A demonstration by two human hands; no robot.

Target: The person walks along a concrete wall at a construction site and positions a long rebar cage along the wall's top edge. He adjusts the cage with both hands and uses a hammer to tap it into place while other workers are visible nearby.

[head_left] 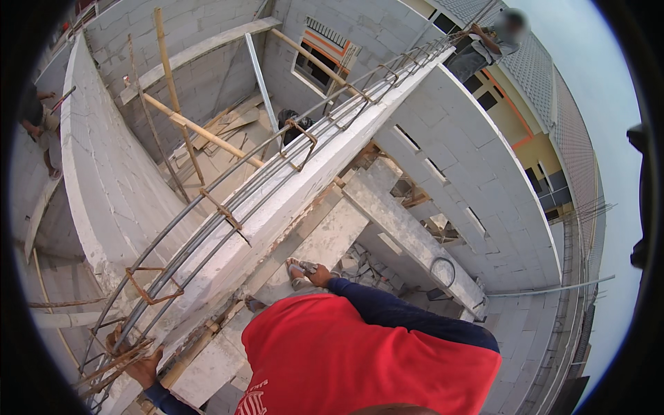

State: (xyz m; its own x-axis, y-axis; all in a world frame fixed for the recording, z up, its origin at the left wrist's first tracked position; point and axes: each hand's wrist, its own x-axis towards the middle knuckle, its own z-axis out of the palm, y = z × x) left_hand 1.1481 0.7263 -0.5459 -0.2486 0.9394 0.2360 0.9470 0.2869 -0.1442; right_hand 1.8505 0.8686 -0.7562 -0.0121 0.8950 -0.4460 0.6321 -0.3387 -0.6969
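Observation:
A long rebar cage (232, 200) of grey bars and rusty square stirrups runs along the top of a white block wall (290, 197). At its near left end my left hand (143, 368) is closed around the bars, with its fingers partly hidden behind them. Several thin rusty rods (114, 371) cross the cage beside that hand. My right hand (320, 276) is low in front of me, near my sandalled foot (295, 265). Its fingers are closed on a small grey object (308, 266), too small to name.
Below the wall is a ledge of pale boards (318, 238), with broken block rubble (370, 270) beyond. Bamboo poles (200, 131) prop the room on the left. One co-worker (484, 45) is on the far wall top; another person (41, 128) stands at far left.

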